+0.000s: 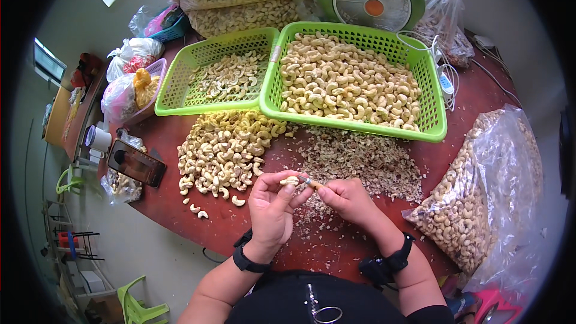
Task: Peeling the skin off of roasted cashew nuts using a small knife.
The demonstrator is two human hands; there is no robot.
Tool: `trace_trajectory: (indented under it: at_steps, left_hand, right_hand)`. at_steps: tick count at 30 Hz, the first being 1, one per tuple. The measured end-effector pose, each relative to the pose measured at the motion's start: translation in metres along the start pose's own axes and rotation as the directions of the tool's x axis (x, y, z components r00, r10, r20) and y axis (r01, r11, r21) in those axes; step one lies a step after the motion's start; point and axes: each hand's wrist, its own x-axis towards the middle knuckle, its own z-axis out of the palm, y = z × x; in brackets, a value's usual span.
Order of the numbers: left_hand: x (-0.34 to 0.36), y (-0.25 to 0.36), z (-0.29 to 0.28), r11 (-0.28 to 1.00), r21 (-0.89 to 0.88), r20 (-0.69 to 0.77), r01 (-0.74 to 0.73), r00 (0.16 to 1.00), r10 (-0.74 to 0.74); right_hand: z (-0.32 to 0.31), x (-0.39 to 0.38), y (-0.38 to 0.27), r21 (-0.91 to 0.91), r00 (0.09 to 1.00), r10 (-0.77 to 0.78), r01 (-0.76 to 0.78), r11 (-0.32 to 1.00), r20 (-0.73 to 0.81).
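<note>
Item: cashew kernel, pinched in left hand fingers; right hand grips small knife against it. Step: peeling skin. Next: steady, shallow scraping.

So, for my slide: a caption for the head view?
Left hand holds a cashew; right hand scrapes it with a small knife.

The left hand pinches a cashew kernel at its fingertips, while the right hand grips a small knife whose tip touches the nut. Just beyond the hands, peel scraps and a heap of unpeeled cashews cover the red worktop. Farther off stand two green baskets holding kernels.
</note>
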Motion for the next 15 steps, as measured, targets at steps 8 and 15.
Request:
trace_trajectory:
  at_steps: [8, 15]
  left_hand:
    - [0.028, 0.045, -0.002, 0.912, 0.410, 0.155, -0.002, 0.986, -0.067]
    - [0.122, 0.085, 0.085, 0.653, 0.651, 0.480, -0.387, 0.876, 0.040]
  right_hand:
    - [-0.015, 0.001, 0.003, -0.112, 0.999, -0.009, 0.005, 0.994, -0.035]
    - [-0.013, 0.001, 0.009, -0.285, 0.999, -0.048, 0.039, 0.958, -0.024]
